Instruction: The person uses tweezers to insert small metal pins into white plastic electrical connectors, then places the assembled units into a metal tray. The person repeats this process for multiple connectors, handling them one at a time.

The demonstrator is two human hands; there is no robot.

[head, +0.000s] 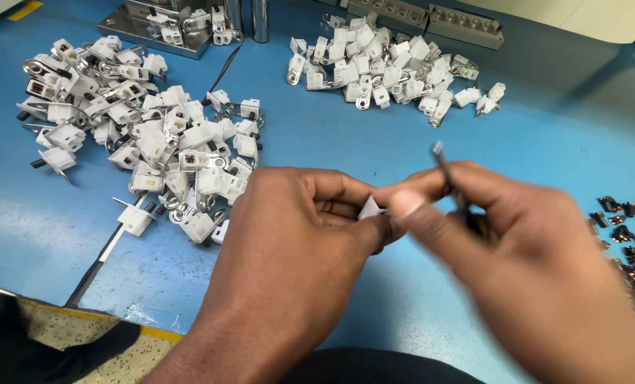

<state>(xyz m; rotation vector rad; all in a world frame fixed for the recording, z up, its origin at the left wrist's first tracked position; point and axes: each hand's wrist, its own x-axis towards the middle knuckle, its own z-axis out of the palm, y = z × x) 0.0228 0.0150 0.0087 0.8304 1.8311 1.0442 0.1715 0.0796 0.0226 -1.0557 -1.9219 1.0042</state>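
White small plastic block [371, 208] pinched in left hand [296, 235] fingertips; right hand [516, 249] beside block, gripping thin metal tool [449, 178].

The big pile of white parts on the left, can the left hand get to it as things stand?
Probably yes. The pile of white parts lies in the open on the blue table beside the left hand, but its grip already pinches a small white part.

Small white plastic part [371, 208] — pinched between fingertips; thin metal tool [447, 173] — tilted.

Blue worktable [374, 135], yellow edge strip [157, 333], speckled floor [61, 334] below.
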